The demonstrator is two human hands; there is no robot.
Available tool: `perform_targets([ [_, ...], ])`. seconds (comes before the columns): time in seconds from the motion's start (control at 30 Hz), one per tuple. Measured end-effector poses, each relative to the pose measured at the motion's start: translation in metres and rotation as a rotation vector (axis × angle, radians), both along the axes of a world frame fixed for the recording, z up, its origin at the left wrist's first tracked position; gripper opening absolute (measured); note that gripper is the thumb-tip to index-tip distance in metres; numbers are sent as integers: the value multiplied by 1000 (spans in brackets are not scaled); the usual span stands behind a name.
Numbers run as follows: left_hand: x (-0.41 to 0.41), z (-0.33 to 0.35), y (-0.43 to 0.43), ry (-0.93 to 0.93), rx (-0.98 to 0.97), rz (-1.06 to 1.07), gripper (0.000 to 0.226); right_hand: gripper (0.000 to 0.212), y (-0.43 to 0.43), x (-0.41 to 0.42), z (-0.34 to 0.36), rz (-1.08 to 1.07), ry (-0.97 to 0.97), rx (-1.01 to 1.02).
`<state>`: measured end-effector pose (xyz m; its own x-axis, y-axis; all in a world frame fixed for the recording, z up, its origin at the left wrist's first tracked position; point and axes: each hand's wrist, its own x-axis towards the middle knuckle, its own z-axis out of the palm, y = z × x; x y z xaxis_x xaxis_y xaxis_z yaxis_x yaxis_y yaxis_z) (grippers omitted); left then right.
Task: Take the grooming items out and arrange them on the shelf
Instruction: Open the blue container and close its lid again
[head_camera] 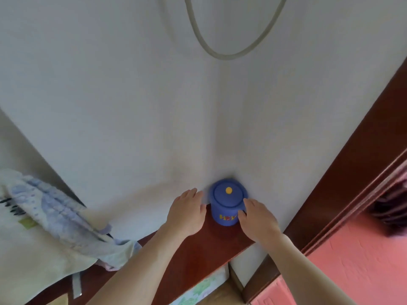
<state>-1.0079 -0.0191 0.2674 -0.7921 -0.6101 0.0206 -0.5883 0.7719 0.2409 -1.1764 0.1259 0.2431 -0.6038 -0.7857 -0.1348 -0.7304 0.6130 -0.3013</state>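
Observation:
A round blue container (226, 203) with a lid, a yellow knob on top and yellow-red letters on its side stands in the wall corner at the far end of a dark red-brown wooden shelf (198, 256). My left hand (187, 213) hovers just left of it, fingers spread, holding nothing and a small gap away from the container. My right hand (257, 221) is at the container's right side, fingers extended and touching or nearly touching its wall; no closed grip is visible.
Pale blue and white cloth (48, 219) is piled on the shelf's left part. A grey cord (211, 51) loops on the white wall above. A dark wooden door frame (343, 172) runs along the right, with pink floor (352, 265) beyond.

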Motion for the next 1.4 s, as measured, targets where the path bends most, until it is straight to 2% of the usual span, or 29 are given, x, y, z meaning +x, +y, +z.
perform_targets([
  [0.13,-43,-16,-28,-9,62,-104,43,57,-14,-20,-23,-83,-63,-6],
  [0.37,-108,-42,-52,-111,164,-251,54,68,-32,-33,-51,-150,-194,-67],
  [0.53,-134,-55,-55,-79,207,-283,44,77,-38,-40,-73,-171,-249,-90],
  [0.63,-142,-61,-55,-42,182,-308,30,76,-39,-42,-79,-192,-260,-123],
  [0.77,-148,-66,-54,20,174,-289,14,85,-39,-44,-86,-211,-259,-125],
  [0.87,-147,-67,-54,58,186,-271,13,91,-40,-44,-88,-224,-274,-135],
  [1.07,-132,-57,-55,150,208,-177,17,72,-40,-47,-85,-198,-247,-158],
  [1.27,-83,-48,-52,239,226,-52,24,73,-41,-51,-85,-189,-248,-143],
  [1.4,-44,-61,-49,226,233,47,23,72,-42,-50,-85,-185,-248,-118],
])
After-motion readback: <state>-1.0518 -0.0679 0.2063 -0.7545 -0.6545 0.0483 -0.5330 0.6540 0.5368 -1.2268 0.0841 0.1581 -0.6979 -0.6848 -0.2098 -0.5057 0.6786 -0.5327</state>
